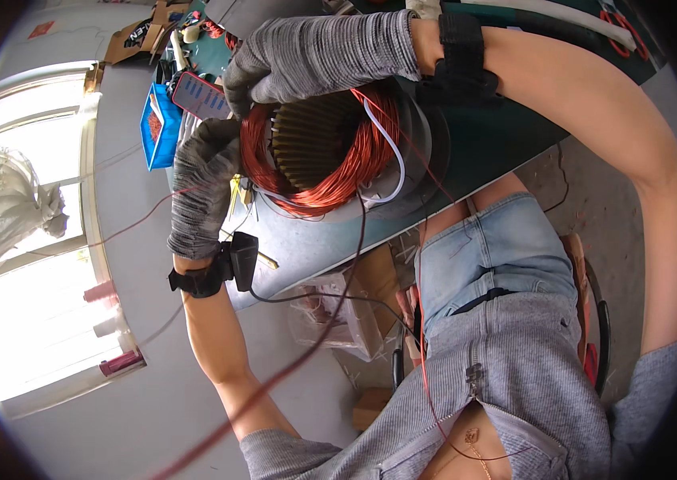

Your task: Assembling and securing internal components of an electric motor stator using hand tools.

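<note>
A motor stator (313, 142) lies on its side on the bench, its slotted bore facing me. Thick bundles of red-brown copper wire (338, 188) ring its end. My left hand (204, 180), in a grey knit glove with dark fingers, is closed with its fingertips against the left side of the winding. My right hand (298, 62), gloved alike, reaches over the top, its fingers curled down at the upper left of the same winding. Their fingertips nearly meet, and what they pinch is partly hidden. A white sleeve (396, 172) loops over the right side of the coil.
Loose wires trail from the coil across the bench (474, 152) and toward me. A phone (201, 98) and a blue bin (161, 128) stand behind my left hand. Red-handled scissors (625, 34) lie at the far right. A clear plastic box (338, 316) sits below the bench edge.
</note>
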Tool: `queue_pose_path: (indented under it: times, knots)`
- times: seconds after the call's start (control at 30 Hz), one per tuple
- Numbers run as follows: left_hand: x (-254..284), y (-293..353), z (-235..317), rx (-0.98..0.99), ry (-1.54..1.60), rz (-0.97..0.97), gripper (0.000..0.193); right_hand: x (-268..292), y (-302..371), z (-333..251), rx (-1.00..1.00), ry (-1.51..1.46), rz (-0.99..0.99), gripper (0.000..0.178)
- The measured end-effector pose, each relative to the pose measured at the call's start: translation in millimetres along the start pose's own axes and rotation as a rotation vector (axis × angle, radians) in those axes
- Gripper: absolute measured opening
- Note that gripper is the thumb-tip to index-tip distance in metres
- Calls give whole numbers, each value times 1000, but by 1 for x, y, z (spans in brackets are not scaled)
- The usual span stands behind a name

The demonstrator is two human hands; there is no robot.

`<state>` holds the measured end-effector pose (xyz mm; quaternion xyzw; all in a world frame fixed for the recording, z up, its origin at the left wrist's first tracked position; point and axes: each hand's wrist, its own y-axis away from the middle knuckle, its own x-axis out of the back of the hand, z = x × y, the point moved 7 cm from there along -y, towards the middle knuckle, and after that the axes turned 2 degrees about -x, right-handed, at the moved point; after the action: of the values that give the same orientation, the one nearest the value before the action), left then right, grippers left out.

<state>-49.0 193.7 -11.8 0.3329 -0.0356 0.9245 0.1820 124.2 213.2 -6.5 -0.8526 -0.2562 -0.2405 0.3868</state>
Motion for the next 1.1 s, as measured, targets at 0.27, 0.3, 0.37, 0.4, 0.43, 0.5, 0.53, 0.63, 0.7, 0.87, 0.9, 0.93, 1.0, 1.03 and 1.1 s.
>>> queue_pose_path:
  times: [0.27, 0.3, 0.37, 0.4, 0.43, 0.5, 0.53, 0.63, 0.7, 0.87, 0.9, 0.93, 1.0, 1.03, 1.1]
  knots:
    - [-6, 9, 8, -24, -69, 29, 15, -4, -7, -1, 32, -54, -23, 25]
    - [-11, 12, 14, -101, -46, 18, 16, -7, -8, 6, -14, -65, -28, 25]
    - [-15, 18, 17, -166, -57, 104, 18, -6, -6, 10, 36, -174, 27, 24]
    - [-15, 20, 16, -179, -61, 182, 25, -3, -4, 19, -41, -115, 69, 25]
    - [-17, 26, 12, -179, 102, 210, 28, 1, -5, 18, 4, 40, 104, 29]
    - [-17, 32, 6, -199, 287, 258, 29, 7, -8, 20, 35, 102, 71, 22]
    - [-18, 33, 3, -201, 364, 242, 28, 14, -13, 18, 84, 33, 31, 21]
    - [-18, 32, -7, -144, 486, 168, 27, 21, -28, 14, 84, 86, -247, 20]
    - [-17, 29, -12, -99, 506, 138, 28, 21, -30, 14, -38, -157, -301, 20]
    - [-17, 23, -16, 5, 495, 116, 25, 5, -15, 2, 63, 92, -92, 26]
    - [-17, 23, -13, -28, 465, 105, 25, -5, -10, 2, 72, 196, -112, 27]
    - [-17, 22, -11, -29, 422, 72, 25, -2, -9, 0, 102, 170, -52, 28]
    - [-17, 22, -11, -10, 417, 44, 24, -6, -7, 0, 52, 116, -69, 27]
    - [-17, 22, -12, 3, 397, 46, 24, -5, -8, 4, -38, 108, -78, 27]
    - [-14, 22, -14, 13, 361, 63, 23, -3, -11, -6, 5, 379, -70, 23]
